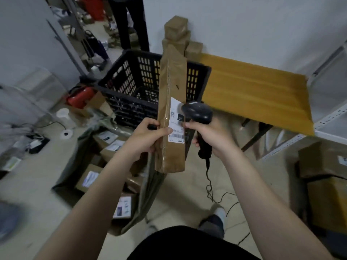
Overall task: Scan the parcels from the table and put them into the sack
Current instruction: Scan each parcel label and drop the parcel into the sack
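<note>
Left hand [148, 136] pinches long brown paper parcel [171, 113] | right hand [210, 136] grips black plastic scanner [197, 113]

Grips a long brown parcel [172, 87] with the left hand [146, 136], upright before the black crate [127, 87], thumb on the white label [177, 126]. Holds a black scanner [197, 113] in the right hand [210, 136], beside that label. Open sack [150, 194] of boxes [90, 177] below the crate.

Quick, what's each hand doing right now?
Left hand: grips the long brown parcel near its label.
Right hand: grips the black scanner, aimed at the label.
</note>
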